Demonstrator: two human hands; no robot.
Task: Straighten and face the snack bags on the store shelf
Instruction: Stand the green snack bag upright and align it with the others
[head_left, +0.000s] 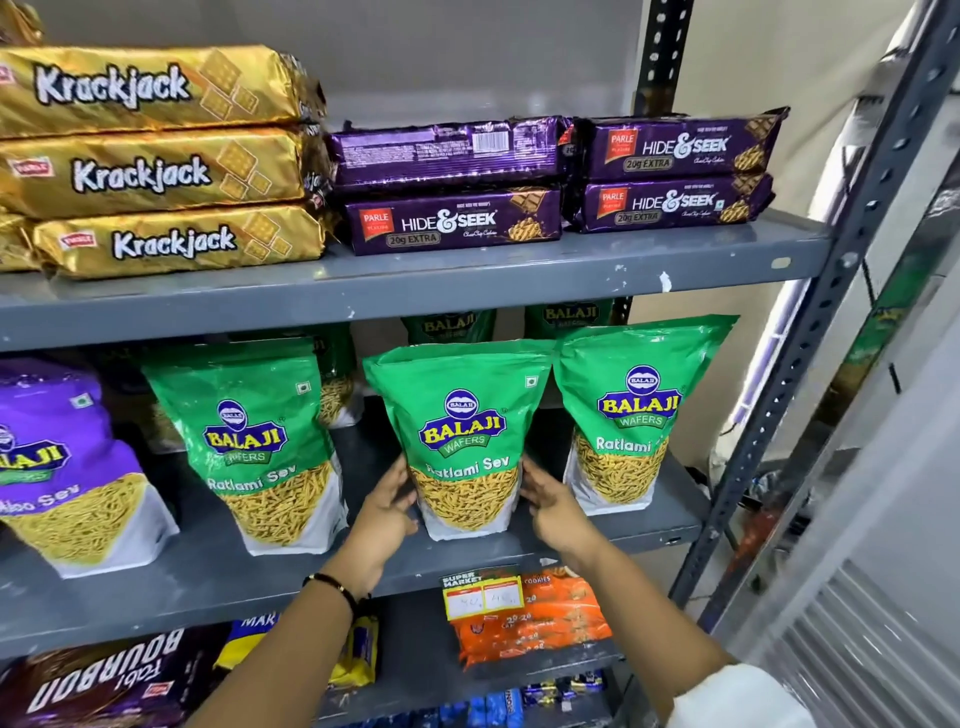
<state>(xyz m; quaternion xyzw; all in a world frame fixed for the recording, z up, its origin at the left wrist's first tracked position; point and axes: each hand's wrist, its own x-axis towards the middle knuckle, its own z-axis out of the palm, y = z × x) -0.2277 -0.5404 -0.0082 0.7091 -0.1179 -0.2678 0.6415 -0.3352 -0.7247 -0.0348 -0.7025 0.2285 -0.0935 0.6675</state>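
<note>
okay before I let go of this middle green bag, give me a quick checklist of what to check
1. Both hands on the bag: left hand and right hand flank the middle bag at its lower sides: ok.
2. Label faces out: ok.
3. Standing upright: slight lean, base on the shelf: ok.
4. In line with neighbours: left bag tilts and sits apart: not ok.
5. Right bag faces front: ok, though turned slightly.
6. Bags behind are tidy: mostly hidden: cannot tell.
</note>
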